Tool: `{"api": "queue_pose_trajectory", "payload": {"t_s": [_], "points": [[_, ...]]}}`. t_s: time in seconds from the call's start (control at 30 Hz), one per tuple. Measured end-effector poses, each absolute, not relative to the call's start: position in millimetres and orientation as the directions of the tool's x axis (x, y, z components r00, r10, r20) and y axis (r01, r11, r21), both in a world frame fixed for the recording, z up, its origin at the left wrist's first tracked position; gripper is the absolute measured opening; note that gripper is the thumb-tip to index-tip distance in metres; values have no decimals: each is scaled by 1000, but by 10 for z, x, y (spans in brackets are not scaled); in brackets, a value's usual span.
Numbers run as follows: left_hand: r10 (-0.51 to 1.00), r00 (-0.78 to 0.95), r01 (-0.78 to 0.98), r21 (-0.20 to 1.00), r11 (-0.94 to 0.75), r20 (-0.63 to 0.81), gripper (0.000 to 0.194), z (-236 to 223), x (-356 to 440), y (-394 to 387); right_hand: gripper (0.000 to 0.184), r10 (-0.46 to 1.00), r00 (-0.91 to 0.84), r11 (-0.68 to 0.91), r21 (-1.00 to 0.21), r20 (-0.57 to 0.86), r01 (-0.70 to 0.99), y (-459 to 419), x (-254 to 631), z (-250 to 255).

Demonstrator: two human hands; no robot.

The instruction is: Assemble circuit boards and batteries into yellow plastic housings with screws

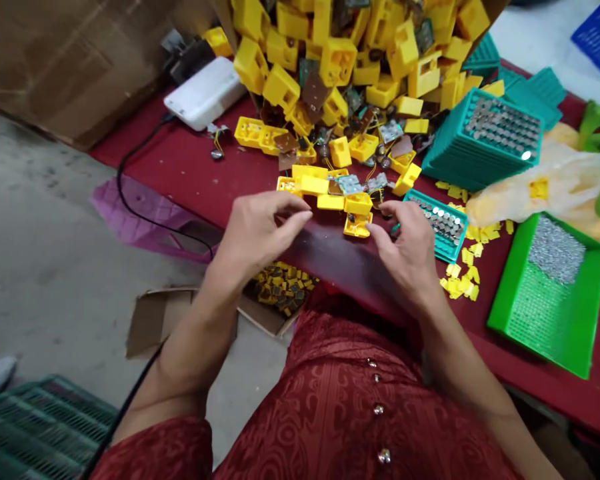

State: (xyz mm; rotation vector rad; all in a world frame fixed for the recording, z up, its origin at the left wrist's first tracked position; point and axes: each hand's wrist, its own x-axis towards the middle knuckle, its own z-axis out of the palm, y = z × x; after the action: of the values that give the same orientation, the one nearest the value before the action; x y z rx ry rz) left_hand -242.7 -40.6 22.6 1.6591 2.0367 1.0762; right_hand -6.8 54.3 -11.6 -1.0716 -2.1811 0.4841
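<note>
While the left hand bends thumb and fingertips close together, whether around anything I cannot tell, the right hand has thumb and finger slightly apart, thumb at an open yellow case on the worktop. A teal tray lies just past that hand; farther back, yellow housings are heaped.

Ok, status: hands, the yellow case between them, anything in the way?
Left hand: thumb and index close together, grip unclear. Right hand: thumb at open yellow case, contact unclear. Yellow housings crowd just beyond; teal tray beside right hand.
</note>
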Motion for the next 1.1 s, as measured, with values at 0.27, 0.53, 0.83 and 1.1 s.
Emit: {"api": "queue_pose_trajectory", "payload": {"t_s": [0.27, 0.53, 0.83, 1.1], "points": [[830, -225, 892, 451, -35, 511, 62, -274, -2323, -214, 77, 733, -652, 679, -271, 194, 682, 735, -602, 88], [884, -119, 915, 395, -79, 453, 69, -321, -2472, 106, 55, 732, -680, 667, -263, 51, 698, 812, -562, 165], [960, 10, 850, 503, -155, 279, 60, 1, -2686, 66, 41, 757, -601, 643, -457, 257, 615, 937, -775, 7], [966, -71, 763, 637, -109, 250, 32, 404, -2546, -91, 36, 742, -628, 375, -921, 233, 102, 983, -641, 222]]}}
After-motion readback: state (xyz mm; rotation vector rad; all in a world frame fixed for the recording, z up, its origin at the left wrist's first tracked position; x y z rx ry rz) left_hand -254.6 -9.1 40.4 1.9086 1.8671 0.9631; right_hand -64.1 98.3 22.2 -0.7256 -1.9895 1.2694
